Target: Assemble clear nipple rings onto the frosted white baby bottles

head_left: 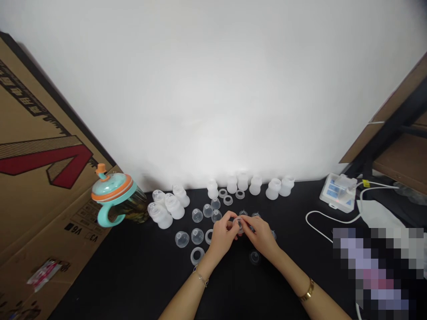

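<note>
My left hand (pixel 223 234) and my right hand (pixel 263 236) meet low over the black table. Between their closed fingertips is a small translucent bottle collar ring (pixel 239 220), partly covered by the fingers. Clear dome caps (pixel 197 236) and white collar rings (pixel 197 255) lie just left of my left hand. A clear silicone nipple (pixel 255 257) rests below my right hand, and several more show partly around it. Behind the hands stand several white open-topped baby bottles (pixel 256 185), with loose rings (pixel 228 200) in front of them.
Several capped bottles (pixel 160 215) stand at the left, beside a large teal-and-orange lidded pitcher (pixel 113 195) of dark liquid. A printed cardboard box (pixel 36 178) borders the left side. At right are a clear plastic case (pixel 338 192), a white cable (pixel 320 212) and a blurred-out patch.
</note>
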### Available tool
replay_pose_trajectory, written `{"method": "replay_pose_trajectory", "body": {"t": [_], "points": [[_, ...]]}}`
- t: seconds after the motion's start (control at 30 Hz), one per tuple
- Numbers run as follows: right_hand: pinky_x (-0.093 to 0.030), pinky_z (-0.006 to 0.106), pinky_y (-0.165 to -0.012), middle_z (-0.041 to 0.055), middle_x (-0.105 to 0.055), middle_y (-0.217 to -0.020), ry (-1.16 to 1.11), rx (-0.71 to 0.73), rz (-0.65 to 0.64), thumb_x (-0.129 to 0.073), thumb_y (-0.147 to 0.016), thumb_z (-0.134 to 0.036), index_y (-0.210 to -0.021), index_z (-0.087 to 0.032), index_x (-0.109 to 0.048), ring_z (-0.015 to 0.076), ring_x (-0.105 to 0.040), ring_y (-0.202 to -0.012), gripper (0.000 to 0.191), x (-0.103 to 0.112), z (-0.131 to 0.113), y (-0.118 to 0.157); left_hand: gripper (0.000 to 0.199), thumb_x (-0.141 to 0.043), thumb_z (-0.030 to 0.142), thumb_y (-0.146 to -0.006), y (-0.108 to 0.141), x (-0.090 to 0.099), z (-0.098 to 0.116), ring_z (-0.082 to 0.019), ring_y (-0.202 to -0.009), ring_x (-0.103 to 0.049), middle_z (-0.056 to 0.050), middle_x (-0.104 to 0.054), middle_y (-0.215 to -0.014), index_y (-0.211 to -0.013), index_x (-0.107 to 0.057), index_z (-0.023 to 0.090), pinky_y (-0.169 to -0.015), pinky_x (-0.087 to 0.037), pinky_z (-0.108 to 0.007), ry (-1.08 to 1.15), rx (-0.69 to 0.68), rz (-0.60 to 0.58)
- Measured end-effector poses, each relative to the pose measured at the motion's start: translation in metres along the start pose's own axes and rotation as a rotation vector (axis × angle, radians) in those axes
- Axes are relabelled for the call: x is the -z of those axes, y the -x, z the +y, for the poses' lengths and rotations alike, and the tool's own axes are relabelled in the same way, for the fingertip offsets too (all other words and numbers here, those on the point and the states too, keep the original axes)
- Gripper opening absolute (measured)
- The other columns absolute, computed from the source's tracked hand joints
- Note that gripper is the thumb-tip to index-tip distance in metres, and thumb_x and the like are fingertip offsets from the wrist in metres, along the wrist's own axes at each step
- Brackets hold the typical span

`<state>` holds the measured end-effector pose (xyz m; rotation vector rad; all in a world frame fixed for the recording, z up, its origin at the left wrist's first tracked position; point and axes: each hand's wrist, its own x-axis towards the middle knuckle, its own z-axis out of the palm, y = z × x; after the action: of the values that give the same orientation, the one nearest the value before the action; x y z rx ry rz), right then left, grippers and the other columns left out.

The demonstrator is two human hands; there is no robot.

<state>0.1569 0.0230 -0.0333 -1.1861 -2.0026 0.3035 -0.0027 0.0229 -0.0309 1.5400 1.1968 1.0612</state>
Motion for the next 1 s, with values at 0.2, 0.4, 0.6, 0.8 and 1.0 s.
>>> {"method": "replay_pose_trajectory", "body": {"t": [0.2,0.4,0.6,0.8,1.0], "points": [[-0.049,0.029,-0.068,0.0033,-0.076,-0.082,0.004,-0.010,-0.017,-0.046,-0.099,-0.027,-0.107,-0.024,-0.072,0.0185,-0.067,-0.069,0.027,0.0019,-0.0016,-0.0008,0.008,-0.053,0.027,-0.088,0.0004,0.0009,0.0032,-0.012,-0.047,-0.058,0.005,-0.061,-0.055,-0.088,-0.057,0.021,-0.046,-0.044,-0.017,0.002,0.005,0.001],[-0.049,0.030,-0.070,0.0035,-0.076,-0.085,-0.008,-0.018,-0.024,-0.046,-0.099,-0.027,-0.107,-0.024,-0.071,0.0190,-0.068,-0.071,0.027,0.0006,-0.0002,0.0000,0.010,-0.052,0.029,-0.088,0.0005,0.0005,0.0028,-0.011,-0.046,-0.056,0.005,-0.060,-0.055,-0.089,-0.058,0.021,-0.046,-0.044,-0.018,-0.005,-0.001,-0.002],[-0.049,0.030,-0.071,0.0045,-0.077,-0.090,-0.017,-0.011,-0.010,-0.047,-0.099,-0.027,-0.107,-0.024,-0.072,0.0194,-0.069,-0.073,0.026,-0.0004,0.0013,0.0000,0.010,-0.053,0.029,-0.088,0.0007,0.0010,0.0042,-0.012,-0.048,-0.058,0.005,-0.060,-0.055,-0.089,-0.058,0.021,-0.046,-0.045,-0.018,-0.013,0.014,-0.005],[-0.048,0.029,-0.067,0.0038,-0.076,-0.082,0.001,-0.013,-0.017,-0.047,-0.098,-0.027,-0.103,-0.023,-0.072,0.0186,-0.068,-0.068,0.026,0.0006,-0.0006,0.0003,0.011,-0.053,0.030,-0.088,0.0010,0.0006,0.0040,-0.013,-0.050,-0.061,0.004,-0.062,-0.057,-0.089,-0.059,0.021,-0.048,-0.049,-0.019,-0.008,0.016,-0.002],[-0.050,0.030,-0.069,0.0043,-0.076,-0.085,-0.008,-0.015,-0.016,-0.047,-0.098,-0.028,-0.107,-0.024,-0.072,0.0191,-0.068,-0.070,0.027,-0.0007,0.0013,0.0010,0.011,-0.053,0.030,-0.087,0.0011,0.0002,0.0010,-0.013,-0.049,-0.060,0.004,-0.061,-0.055,-0.090,-0.059,0.021,-0.047,-0.048,-0.020,-0.003,0.009,0.006]]}}
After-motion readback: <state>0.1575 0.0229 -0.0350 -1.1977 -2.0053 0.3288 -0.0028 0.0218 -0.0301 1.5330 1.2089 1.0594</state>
